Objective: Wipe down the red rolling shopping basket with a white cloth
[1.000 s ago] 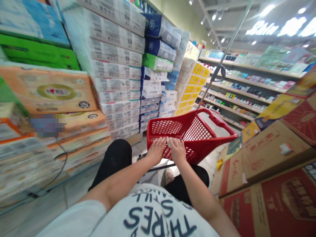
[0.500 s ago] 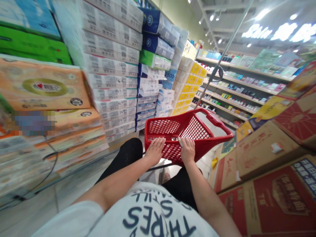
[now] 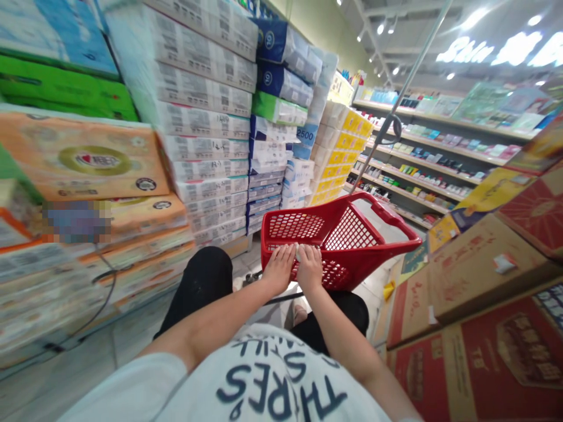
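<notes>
A red plastic shopping cart (image 3: 373, 261) with lattice sides stands in front of my legs, and its basket looks bare inside. My left hand (image 3: 280, 268) is closed over the near rim, fingers hooked across the top. Close beside it, my right hand (image 3: 310, 268) curls over the same rim, the two hands almost touching. A small pale thing (image 3: 299, 253) shows at the thumb side of my right hand; what it is I cannot make out. Both thumbs are mostly hidden.
Stacked tissue packs (image 3: 101, 158) and tall columns of wrapped paper packs (image 3: 206, 123) line the left. Cardboard cartons (image 3: 479, 264) crowd the right. A metal pole (image 3: 396, 111) rises behind the cart, before shelves of small goods (image 3: 431, 155). A dark cable (image 3: 105, 293) hangs at the left.
My right hand has slid left along the cart's rim toward my left hand, the pale thing moving with it. My left hand stays at about the same place on the rim.
</notes>
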`<move>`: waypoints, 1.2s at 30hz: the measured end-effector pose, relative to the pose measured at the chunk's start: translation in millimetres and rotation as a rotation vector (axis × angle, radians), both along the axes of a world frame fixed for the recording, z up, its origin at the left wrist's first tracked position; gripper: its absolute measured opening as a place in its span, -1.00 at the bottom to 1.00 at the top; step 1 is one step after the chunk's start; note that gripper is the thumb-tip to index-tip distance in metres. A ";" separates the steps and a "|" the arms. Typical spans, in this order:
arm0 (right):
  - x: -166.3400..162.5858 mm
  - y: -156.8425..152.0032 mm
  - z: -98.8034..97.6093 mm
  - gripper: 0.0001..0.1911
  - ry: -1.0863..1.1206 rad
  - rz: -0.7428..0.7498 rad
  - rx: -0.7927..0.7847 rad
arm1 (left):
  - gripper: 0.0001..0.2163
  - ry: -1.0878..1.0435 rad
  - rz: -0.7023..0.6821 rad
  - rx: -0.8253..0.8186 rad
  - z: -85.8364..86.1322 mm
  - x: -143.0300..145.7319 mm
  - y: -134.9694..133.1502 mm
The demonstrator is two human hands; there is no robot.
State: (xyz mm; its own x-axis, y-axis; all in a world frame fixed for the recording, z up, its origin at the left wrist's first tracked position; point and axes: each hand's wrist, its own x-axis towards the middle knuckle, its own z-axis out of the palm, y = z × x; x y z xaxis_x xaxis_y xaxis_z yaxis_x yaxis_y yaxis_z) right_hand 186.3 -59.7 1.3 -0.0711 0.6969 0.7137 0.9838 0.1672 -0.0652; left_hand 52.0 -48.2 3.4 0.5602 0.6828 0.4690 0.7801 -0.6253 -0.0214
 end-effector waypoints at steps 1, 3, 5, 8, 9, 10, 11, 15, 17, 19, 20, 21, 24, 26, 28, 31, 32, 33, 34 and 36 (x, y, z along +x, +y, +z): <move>0.5 -0.5 1.3 -0.60 -0.011 0.015 0.000 | -0.33 0.000 0.003 0.003 -0.1 -1.2 -0.4; 4.5 -2.6 6.0 -0.59 -0.052 0.047 -0.007 | -0.34 0.000 0.013 0.008 -0.6 -3.1 -1.0; 14.9 -6.6 13.0 -0.58 -0.103 0.066 -0.020 | -0.38 0.002 0.021 0.008 -1.0 -4.5 -1.4; 46.1 -14.7 24.4 -0.59 -0.105 -0.023 -0.018 | -0.42 0.019 0.009 -0.003 -0.8 -5.4 -1.9; 59.8 -17.7 27.6 -0.60 -0.082 -0.083 -0.002 | -0.42 0.024 0.004 -0.006 -0.5 -5.2 -2.1; 74.1 -20.5 30.1 -0.61 -0.060 -0.142 0.024 | -0.42 0.027 0.004 -0.008 -0.3 -4.6 -2.5; 87.8 -23.1 32.0 -0.63 -0.048 -0.191 0.050 | -0.41 0.027 0.007 -0.008 -0.2 -3.8 -2.9; 123.3 -29.4 33.0 -0.60 -0.033 -0.287 0.067 | -0.41 0.008 0.025 -0.005 -1.4 1.8 -5.4; 126.9 -29.0 30.8 -0.58 -0.017 -0.306 0.072 | -0.40 -0.004 0.026 0.001 -2.8 4.7 -6.5; 123.4 -26.3 27.8 -0.58 0.021 -0.335 0.092 | -0.38 -0.009 0.026 0.002 -3.8 7.2 -7.1; 119.5 -24.4 26.2 -0.59 0.041 -0.350 0.102 | -0.37 -0.008 0.026 0.000 -3.9 8.2 -7.2; 113.9 -22.3 24.5 -0.60 0.054 -0.358 0.108 | -0.36 -0.006 0.027 -0.005 -3.9 9.1 -7.2; 87.0 -15.9 18.1 -0.62 0.041 -0.296 0.092 | -0.35 -0.001 0.036 -0.019 -2.9 10.9 -6.4; 62.6 -12.1 12.7 -0.61 -0.002 -0.187 0.062 | -0.38 -0.003 0.041 -0.020 -1.9 11.3 -5.9; 38.8 -8.6 7.2 -0.60 -0.033 -0.100 0.037 | -0.41 -0.007 0.038 -0.017 -1.0 10.7 -5.8; 16.4 -4.8 2.4 -0.63 -0.037 -0.049 0.016 | -0.41 -0.011 0.026 -0.014 -0.1 8.0 -6.2; 13.5 -4.3 2.4 -0.64 -0.041 -0.036 0.013 | -0.41 -0.011 0.025 -0.012 -0.1 6.9 -6.4; 12.6 -4.1 3.2 -0.65 -0.049 -0.024 0.013 | -0.42 -0.010 0.024 -0.009 -0.4 5.8 -6.4; 13.5 -4.4 4.6 -0.65 -0.063 -0.008 0.014 | -0.42 -0.010 0.024 -0.004 -1.0 4.8 -6.3; 19.7 -6.2 9.1 -0.65 -0.109 0.030 0.014 | -0.42 -0.009 0.020 0.006 -2.7 3.1 -5.7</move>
State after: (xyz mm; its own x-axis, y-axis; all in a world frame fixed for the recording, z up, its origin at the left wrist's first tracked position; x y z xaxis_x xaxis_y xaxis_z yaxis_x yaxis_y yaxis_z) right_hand 205.9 -65.9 10.3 -0.1699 0.6831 0.7102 0.9794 0.1971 0.0447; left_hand 55.1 -53.9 0.7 0.5417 0.6912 0.4784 0.7929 -0.6091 -0.0178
